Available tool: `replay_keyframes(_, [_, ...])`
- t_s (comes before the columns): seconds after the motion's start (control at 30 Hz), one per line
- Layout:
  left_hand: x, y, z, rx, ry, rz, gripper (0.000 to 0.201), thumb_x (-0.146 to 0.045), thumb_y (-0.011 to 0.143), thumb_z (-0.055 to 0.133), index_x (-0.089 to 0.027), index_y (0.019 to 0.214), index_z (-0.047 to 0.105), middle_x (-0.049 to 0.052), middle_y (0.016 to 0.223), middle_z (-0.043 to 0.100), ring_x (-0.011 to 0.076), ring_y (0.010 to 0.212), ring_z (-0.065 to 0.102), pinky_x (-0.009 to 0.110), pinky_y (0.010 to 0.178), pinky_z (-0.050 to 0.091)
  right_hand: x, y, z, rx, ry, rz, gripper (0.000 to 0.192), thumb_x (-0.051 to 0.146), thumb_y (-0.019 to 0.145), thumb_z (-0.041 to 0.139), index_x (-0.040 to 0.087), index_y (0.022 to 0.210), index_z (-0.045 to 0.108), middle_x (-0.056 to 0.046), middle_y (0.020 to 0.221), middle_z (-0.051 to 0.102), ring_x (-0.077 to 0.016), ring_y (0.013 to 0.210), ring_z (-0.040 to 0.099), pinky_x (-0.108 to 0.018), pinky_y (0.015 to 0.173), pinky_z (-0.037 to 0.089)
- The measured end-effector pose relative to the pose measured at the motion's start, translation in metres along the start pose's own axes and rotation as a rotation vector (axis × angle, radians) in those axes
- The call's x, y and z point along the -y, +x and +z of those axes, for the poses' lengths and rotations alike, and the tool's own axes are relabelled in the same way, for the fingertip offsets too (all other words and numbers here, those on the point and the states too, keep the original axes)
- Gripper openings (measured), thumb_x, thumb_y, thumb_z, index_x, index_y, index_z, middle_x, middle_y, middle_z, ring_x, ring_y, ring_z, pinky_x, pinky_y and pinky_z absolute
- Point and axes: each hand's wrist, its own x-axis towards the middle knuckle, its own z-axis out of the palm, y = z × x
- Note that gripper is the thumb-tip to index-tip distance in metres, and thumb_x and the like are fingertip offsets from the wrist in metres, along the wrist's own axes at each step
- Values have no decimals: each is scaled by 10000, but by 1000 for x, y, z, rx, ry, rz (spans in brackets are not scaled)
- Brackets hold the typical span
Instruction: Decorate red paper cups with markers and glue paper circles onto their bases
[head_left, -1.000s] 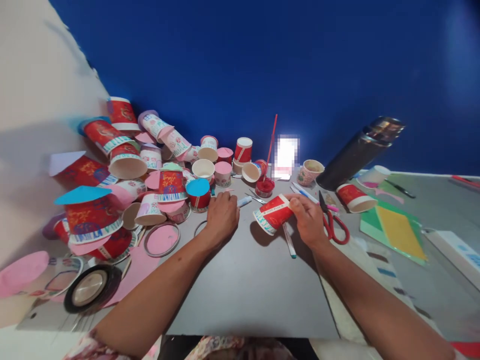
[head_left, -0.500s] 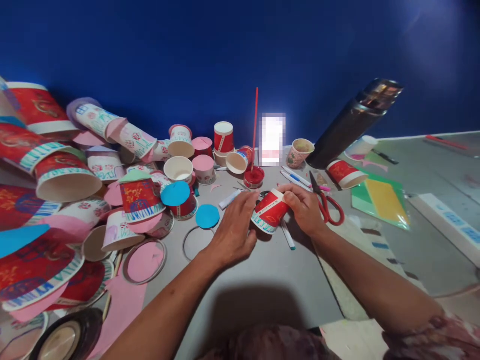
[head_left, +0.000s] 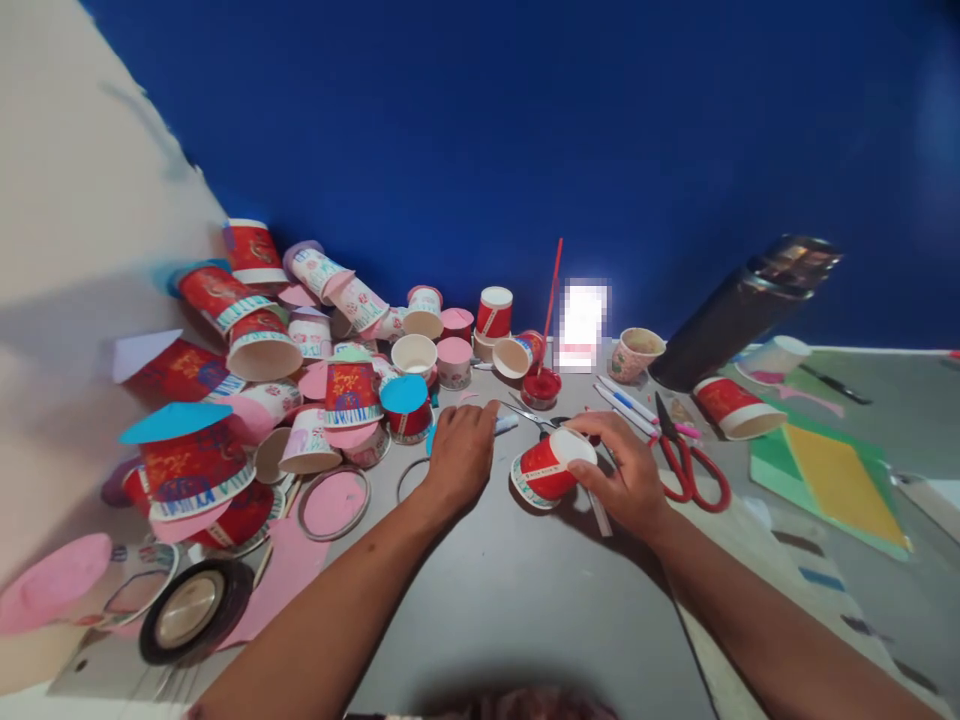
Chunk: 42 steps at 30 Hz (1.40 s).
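Observation:
In my right hand (head_left: 626, 470) is a red paper cup (head_left: 546, 472), tilted, its wide rim with blue-green marker strokes facing lower left. My thumb and fingers grip it near its white base end. My left hand (head_left: 461, 450) is off the cup, over a blue paper disc (head_left: 430, 440) whose edge shows at its left. Its fingers reach forward and look loosely apart; their tips are partly hidden. Small scissors (head_left: 536, 415) lie just behind the cup. A pale marker (head_left: 507, 424) lies beside my left fingers, and another pen (head_left: 600, 515) lies under my right hand.
Decorated paper cups (head_left: 352, 392) are piled at the left. Tape rings (head_left: 334, 503) and pink paper (head_left: 289, 570) lie before them. Red-handled scissors (head_left: 686, 465), a black flask (head_left: 720, 320), and green and yellow sheets (head_left: 832, 485) are at the right. A red pot (head_left: 541, 388) holds a stick.
My left hand has come off the cup and moved left onto the blue disc. The right hand keeps the cup, turned slightly. The view has shifted, showing more of the left side.

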Motion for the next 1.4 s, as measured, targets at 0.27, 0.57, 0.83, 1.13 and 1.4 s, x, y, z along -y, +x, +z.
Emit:
replay_keyframes(0.27, [-6,-3,-2,-18,33,25,373,-92,914,583,-164,1275,642,131,1111,749,303,1115,673,470,1025,472,18,2,6,71,-85,-155,380,544,1008,611,211,1189,641,-115,1055,740,-275,944,686,-416,814,563])
replay_keyframes(0.57, [-11,-9,-8,-89,-155,-56,474,-195,854,704,-143,1321,647,181,1212,741,363,1167,668,548,1051,485,19,-2,7,48,-73,-132,374,559,969,661,223,1133,644,-93,1023,737,-273,915,691,-410,808,555])
replay_keyframes(0.83, [12,3,-79,-309,-468,-222,356,-163,974,443,-196,1278,626,120,1166,765,251,1067,734,423,913,601,14,5,-7,-115,-46,35,340,544,1011,584,219,1078,660,-80,995,731,-242,874,675,-378,787,547])
replay_keyframes(1.13, [4,-31,-74,26,-144,-154,346,-197,916,557,-157,1236,681,160,1306,704,332,1202,671,484,1033,554,18,-2,7,70,-9,23,360,568,998,585,229,1085,669,-101,1020,746,-271,928,689,-428,851,562])
replay_keyframes(1.4, [-2,-18,-44,215,31,-86,566,-57,870,555,-156,1427,534,213,1414,600,339,1279,617,480,1031,533,26,-3,11,127,12,-33,349,541,1023,566,219,1127,653,-113,1040,751,-272,950,686,-430,858,556])
